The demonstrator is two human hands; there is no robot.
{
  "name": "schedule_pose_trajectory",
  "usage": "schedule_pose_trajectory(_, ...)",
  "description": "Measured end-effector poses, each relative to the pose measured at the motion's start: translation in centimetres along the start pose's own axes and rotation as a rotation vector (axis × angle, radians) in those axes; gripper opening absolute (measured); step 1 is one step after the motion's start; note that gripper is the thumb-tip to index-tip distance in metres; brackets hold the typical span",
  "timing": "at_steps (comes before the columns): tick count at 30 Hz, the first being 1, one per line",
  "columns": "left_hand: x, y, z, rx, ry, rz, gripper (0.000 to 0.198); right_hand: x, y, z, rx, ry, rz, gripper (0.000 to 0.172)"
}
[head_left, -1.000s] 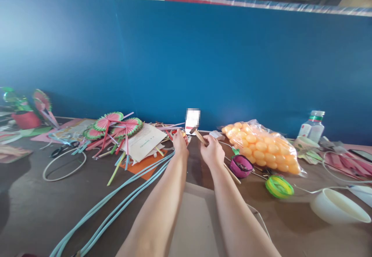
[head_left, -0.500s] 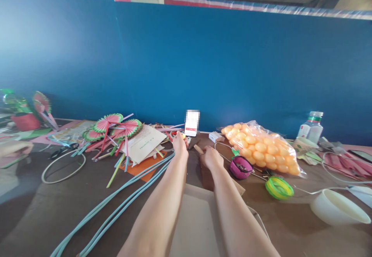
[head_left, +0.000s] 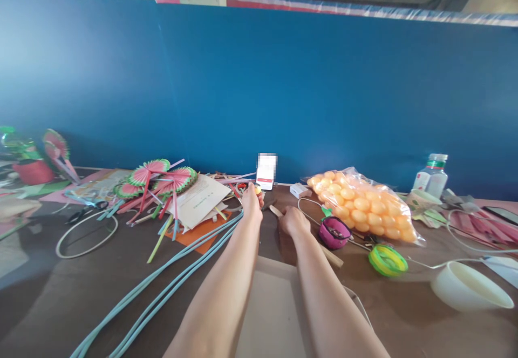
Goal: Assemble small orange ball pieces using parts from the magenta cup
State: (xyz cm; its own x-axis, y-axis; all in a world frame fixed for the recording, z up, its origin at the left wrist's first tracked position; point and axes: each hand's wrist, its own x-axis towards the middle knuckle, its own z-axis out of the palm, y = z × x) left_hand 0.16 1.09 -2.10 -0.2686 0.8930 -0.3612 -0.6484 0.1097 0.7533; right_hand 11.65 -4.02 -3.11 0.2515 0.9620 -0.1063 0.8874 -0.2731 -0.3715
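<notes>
My left hand (head_left: 251,204) is closed around a small yellow-orange ball (head_left: 258,189), only partly visible at the fingertips. Just to its right, my right hand (head_left: 294,222) grips the wooden handle (head_left: 276,211) of a tool. A dark end (head_left: 268,204) shows in front of that handle, too small to name surely, and the handle's other end (head_left: 332,256) sticks out past my right forearm. A phone (head_left: 266,172) with a lit screen leans against the blue partition beyond both hands.
On the right lie a bag of orange balls (head_left: 368,207), a purple pouch (head_left: 334,232), a yellow-green ring (head_left: 387,261) and a white cup (head_left: 471,286). Leftward are pink paper fans (head_left: 150,172), papers (head_left: 204,198) and pale blue tubes (head_left: 174,277). A grey tray (head_left: 271,309) sits under my forearms.
My right hand and the front of the wooden handle have dipped slightly, and its rear end has risen a little. My left hand stays nearly in place on the ball.
</notes>
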Motion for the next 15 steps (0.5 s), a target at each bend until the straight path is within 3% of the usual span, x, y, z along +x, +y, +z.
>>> schedule_pose_trajectory(15,-0.27,-0.28,0.04,0.024,-0.068,-0.036,0.034,-0.05,-0.04,0.29,-0.024,0.005,-0.001,0.029)
